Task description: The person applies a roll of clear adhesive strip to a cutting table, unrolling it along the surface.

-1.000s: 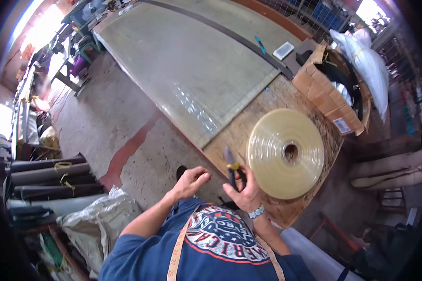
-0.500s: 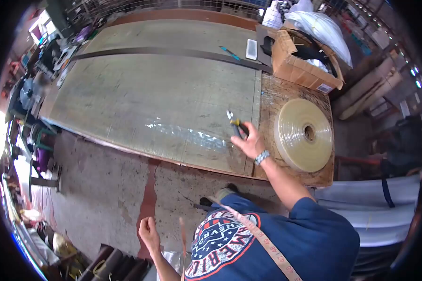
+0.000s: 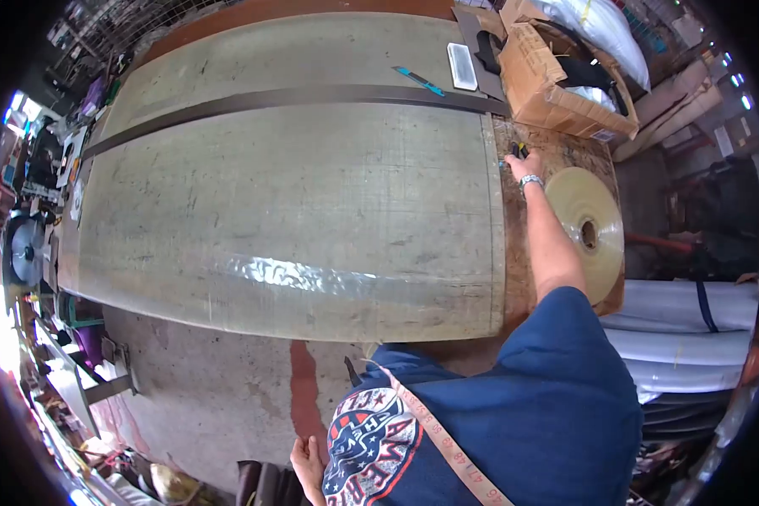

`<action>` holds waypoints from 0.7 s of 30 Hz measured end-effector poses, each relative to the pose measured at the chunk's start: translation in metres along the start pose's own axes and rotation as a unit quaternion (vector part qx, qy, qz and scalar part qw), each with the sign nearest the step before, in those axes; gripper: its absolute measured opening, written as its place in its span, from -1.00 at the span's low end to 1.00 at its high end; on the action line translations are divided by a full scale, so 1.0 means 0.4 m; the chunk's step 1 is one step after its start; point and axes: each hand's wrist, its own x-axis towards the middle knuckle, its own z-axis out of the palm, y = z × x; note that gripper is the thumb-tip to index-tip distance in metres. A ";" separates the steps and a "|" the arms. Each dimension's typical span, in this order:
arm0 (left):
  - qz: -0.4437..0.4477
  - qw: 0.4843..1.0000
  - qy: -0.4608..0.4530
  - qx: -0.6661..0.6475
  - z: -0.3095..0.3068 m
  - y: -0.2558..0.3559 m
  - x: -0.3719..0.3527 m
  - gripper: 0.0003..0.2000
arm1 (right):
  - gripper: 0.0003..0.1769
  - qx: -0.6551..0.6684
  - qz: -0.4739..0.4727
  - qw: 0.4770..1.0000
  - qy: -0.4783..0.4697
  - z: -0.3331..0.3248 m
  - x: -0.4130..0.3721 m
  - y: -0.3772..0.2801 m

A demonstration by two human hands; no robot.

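Note:
My right hand (image 3: 525,165) reaches far forward over the bare wooden strip at the table's right end. Its fingers are closed around pliers (image 3: 519,150) with black and yellow handles, largely covered by the hand. Just nearer to me lies a big roll of clear plastic film (image 3: 572,215), beside my forearm. Low by my side hangs my left hand (image 3: 307,460), fingers loosely apart and holding nothing. A tape measure (image 3: 443,443) drapes down over my navy shirt.
A long dark metal bar (image 3: 295,95) crosses the table (image 3: 312,185). Behind it lie a blue cutter knife (image 3: 419,80) and a small white case (image 3: 461,66). A cardboard box (image 3: 557,88) stands at the back right corner. Shiny clear film (image 3: 287,274) lies along the front.
My right hand has moved forward and right with the pliers, from above the table's surface to the wooden strip. My left hand has dropped lower beside my body. The view has shifted.

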 end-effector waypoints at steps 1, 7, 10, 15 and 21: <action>0.002 1.000 0.022 0.012 -0.030 -0.011 0.025 -0.71 | -0.37 0.001 -0.003 1.000 0.005 0.003 -0.005 -0.025; 0.070 0.990 0.119 0.011 -0.161 0.144 0.229 -0.76 | -0.29 0.004 -0.186 0.983 -0.002 0.080 -0.104 -0.220; 0.121 0.974 0.185 0.050 -0.218 0.292 0.419 -0.66 | -0.29 -0.001 -0.265 0.964 0.014 0.142 -0.110 -0.338; 0.158 0.915 0.360 0.094 -0.217 0.466 0.899 -0.33 | -0.29 -0.023 -0.337 0.941 -0.023 0.234 -0.040 -0.591; -0.024 0.869 0.436 0.231 -0.092 0.598 1.000 -0.32 | -0.33 -0.096 -0.356 0.922 -0.113 0.392 0.093 -0.784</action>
